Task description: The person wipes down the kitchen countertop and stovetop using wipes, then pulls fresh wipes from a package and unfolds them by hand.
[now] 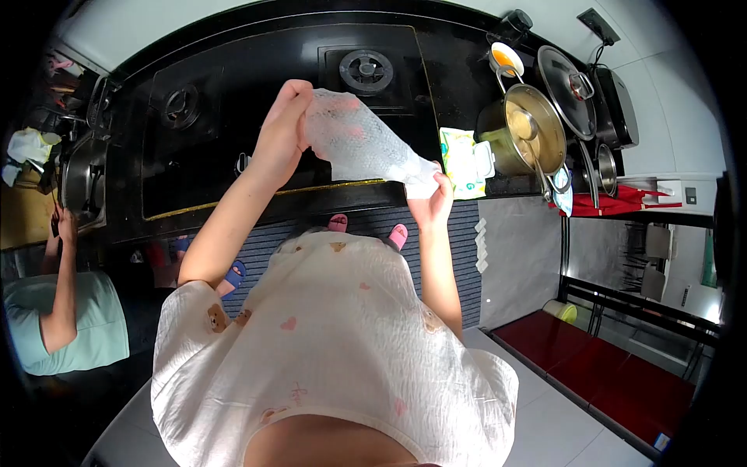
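A thin white wet wipe (358,138) is stretched out in the air over the black stove's front part. My left hand (289,117) grips its left end, fingers closed. Its right end is pinched in my right hand (432,196), which is lower and nearer to me. Just right of that hand lies a green and white wipes packet (463,163) with a white lid. The black gas stove (257,93) has one burner (366,71) behind the wipe and another burner (180,105) at the left.
A steel pot (507,132) with a ladle stands on the right counter, beside a large lid (566,89) and a bowl of orange liquid (506,58). At the left, a co-worker in a mint shirt (70,319) stands near the sink (84,179) and a wooden board (23,214).
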{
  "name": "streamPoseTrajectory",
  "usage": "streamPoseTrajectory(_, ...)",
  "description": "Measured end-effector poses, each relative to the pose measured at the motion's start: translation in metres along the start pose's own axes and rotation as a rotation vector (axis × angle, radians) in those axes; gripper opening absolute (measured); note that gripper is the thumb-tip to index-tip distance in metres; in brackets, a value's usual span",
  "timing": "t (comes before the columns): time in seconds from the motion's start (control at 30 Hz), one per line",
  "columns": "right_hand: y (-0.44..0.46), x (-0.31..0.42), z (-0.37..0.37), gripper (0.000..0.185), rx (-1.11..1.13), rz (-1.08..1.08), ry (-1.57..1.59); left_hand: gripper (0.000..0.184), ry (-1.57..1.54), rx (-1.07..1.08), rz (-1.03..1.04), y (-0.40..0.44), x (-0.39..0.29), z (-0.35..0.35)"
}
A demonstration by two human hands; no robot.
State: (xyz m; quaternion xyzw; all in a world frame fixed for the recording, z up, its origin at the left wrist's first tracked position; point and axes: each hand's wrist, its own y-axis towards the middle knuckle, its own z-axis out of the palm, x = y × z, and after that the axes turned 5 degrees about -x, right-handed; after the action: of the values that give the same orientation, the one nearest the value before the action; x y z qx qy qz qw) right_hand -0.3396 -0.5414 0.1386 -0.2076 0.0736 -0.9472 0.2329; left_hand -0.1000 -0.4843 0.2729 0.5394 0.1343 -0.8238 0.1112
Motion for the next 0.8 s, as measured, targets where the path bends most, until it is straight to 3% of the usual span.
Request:
streamPoseTrajectory(0.17, 0.001, 0.003, 0.008, 0.022, -0.120, -0.061, -0.037, 0.014, -0.111, -0.103, 0.076, -0.004, -0.012, 0.021)
streamPoseTrajectory(0.27, 0.004, 0.006, 0.005, 0.021, -0.157, -0.092, -0.039, 0.016, -0.149, -0.001, 0.174, 0.007, -0.001, -0.009)
streamPoseTrajectory(0.3, 0.005, 0.007, 0.004, 0.020, -0.174, -0.101, -0.036, 0.016, -0.139, -0.064, 0.240, 0.008, -0.001, -0.010)
streamPoseTrajectory(0.37, 0.009, 0.016, -0.014, 0.028, -0.054, -0.133, -0.035, 0.016, -0.120, -0.191, 0.371, 0.007, -0.011, -0.009)
streamPoseTrajectory(0.4, 0.015, 0.025, -0.018, 0.023, 0.106, -0.119, 0.082, 0.016, -0.140, -0.277, 0.423, 0.008, -0.025, -0.007)
streamPoseTrajectory(0.43, 0.012, 0.034, -0.024, 0.020, -0.201, -0.207, 0.073, 0.017, -0.137, -0.353, 0.408, 0.009, -0.041, -0.012)
streamPoseTrajectory(0.5, -0.003, 0.043, -0.007, 0.011, -0.299, -0.312, -0.282, 0.017, -0.004, -0.341, 0.348, 0.007, -0.061, -0.023)
streamPoseTrajectory(0.53, -0.004, 0.049, -0.007, 0.018, -0.176, -0.290, -0.627, 0.017, 0.113, -0.320, 0.296, 0.007, -0.061, -0.022)
streamPoseTrajectory(0.63, -0.009, 0.033, 0.024, 0.026, 0.052, -0.140, -1.189, 0.012, 0.517, -0.100, 0.178, 0.014, -0.042, -0.029)
streamPoseTrajectory(0.73, 0.001, 0.005, 0.038, 0.036, 0.294, 0.015, -1.095, 0.007, 0.737, 0.099, 0.294, 0.011, -0.035, -0.009)
streamPoseTrajectory(0.8, 0.004, -0.021, 0.053, 0.043, 0.315, 0.003, -0.991, 0.007, 0.844, 0.168, 0.341, 0.006, -0.039, 0.005)
